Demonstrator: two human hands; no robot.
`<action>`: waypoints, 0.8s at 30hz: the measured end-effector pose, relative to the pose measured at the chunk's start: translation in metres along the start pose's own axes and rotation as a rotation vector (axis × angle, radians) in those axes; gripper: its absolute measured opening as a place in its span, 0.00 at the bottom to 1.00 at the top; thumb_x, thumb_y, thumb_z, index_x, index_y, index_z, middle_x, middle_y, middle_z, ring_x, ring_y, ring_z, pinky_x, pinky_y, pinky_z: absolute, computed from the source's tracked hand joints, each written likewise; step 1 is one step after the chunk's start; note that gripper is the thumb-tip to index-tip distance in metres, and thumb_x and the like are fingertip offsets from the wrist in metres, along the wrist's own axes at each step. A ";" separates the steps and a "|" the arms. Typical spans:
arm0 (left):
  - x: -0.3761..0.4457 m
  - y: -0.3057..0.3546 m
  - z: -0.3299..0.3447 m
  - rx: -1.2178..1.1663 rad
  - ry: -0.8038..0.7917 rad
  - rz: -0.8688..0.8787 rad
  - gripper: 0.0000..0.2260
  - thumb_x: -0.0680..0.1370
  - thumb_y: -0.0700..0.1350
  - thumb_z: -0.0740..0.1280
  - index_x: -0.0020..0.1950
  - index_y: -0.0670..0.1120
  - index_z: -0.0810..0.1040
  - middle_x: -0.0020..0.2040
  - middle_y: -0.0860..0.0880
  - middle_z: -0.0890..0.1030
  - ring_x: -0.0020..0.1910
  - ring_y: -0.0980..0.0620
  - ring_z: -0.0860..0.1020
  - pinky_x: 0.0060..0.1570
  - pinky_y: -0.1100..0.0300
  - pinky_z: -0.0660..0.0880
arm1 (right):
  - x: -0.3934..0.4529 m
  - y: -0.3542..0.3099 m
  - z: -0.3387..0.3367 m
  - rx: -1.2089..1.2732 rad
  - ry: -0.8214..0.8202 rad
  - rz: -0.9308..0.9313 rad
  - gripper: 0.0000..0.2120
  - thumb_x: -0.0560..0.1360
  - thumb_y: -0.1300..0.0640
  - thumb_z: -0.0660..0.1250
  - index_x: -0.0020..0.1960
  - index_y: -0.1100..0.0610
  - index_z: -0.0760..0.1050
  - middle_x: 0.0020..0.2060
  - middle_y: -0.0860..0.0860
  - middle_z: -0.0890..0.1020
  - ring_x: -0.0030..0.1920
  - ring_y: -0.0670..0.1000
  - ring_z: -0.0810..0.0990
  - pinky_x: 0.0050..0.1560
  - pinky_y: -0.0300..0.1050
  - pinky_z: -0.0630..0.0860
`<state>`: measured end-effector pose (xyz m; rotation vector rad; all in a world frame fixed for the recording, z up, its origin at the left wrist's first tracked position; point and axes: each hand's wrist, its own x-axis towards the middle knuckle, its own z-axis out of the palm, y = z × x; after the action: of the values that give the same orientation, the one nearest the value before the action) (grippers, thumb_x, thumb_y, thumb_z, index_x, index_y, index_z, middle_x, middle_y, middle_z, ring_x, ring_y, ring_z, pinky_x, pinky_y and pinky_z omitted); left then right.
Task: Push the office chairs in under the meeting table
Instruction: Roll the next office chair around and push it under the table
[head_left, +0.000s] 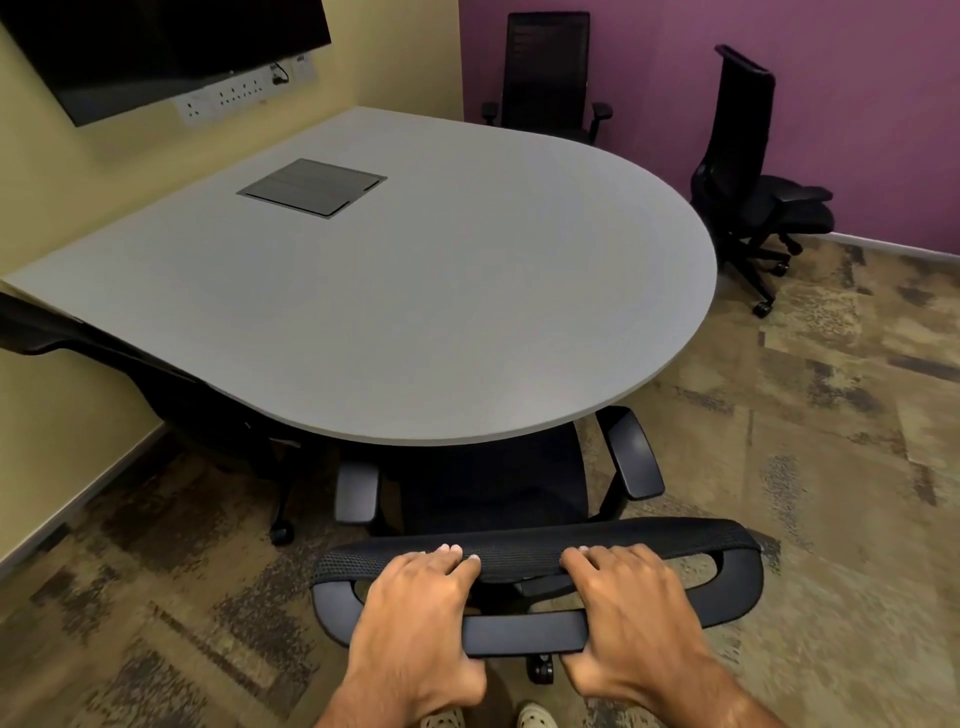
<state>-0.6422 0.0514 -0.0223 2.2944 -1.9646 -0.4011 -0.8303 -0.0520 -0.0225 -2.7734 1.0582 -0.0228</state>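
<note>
A black mesh office chair (675, 543) stands right in front of me, its seat partly under the near rounded edge of the grey meeting table (415, 291). My left hand (415, 618) and my right hand (628, 613) both grip the top of its backrest, fingers over the mesh rim and thumbs under the plastic bar. A second chair (171, 384) sits tucked under the table at the left. Two more black chairs stand away from the table by the purple wall: one (548, 73) at the far side, one (748, 176) at the right, turned sideways.
A dark cable hatch (311, 187) is set into the tabletop. A black screen (156, 47) and a socket strip (234, 96) hang on the yellow wall at the left. Patterned carpet (831, 415) spreads open to the right of the table.
</note>
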 end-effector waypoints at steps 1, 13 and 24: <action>-0.002 0.001 0.001 0.003 0.000 -0.003 0.36 0.47 0.65 0.69 0.51 0.51 0.84 0.48 0.54 0.84 0.47 0.55 0.83 0.49 0.60 0.77 | -0.002 0.000 -0.001 -0.004 0.002 -0.003 0.21 0.55 0.35 0.64 0.37 0.51 0.70 0.29 0.46 0.74 0.29 0.52 0.75 0.34 0.48 0.72; -0.034 0.013 0.021 0.001 -0.025 0.098 0.35 0.46 0.68 0.65 0.48 0.53 0.86 0.46 0.55 0.85 0.45 0.58 0.83 0.44 0.65 0.78 | -0.041 0.002 0.017 -0.031 -0.059 -0.027 0.23 0.49 0.37 0.60 0.37 0.51 0.75 0.27 0.48 0.77 0.26 0.50 0.77 0.30 0.45 0.73; -0.026 0.028 0.031 -0.009 0.069 0.211 0.29 0.59 0.65 0.55 0.46 0.52 0.87 0.46 0.54 0.86 0.47 0.58 0.83 0.46 0.63 0.79 | -0.046 0.021 0.020 -0.066 -0.069 0.017 0.22 0.49 0.37 0.57 0.36 0.50 0.74 0.28 0.52 0.79 0.27 0.51 0.79 0.29 0.46 0.74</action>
<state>-0.6809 0.0751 -0.0416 2.0377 -2.1370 -0.3053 -0.8769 -0.0344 -0.0440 -2.8007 1.0840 0.1112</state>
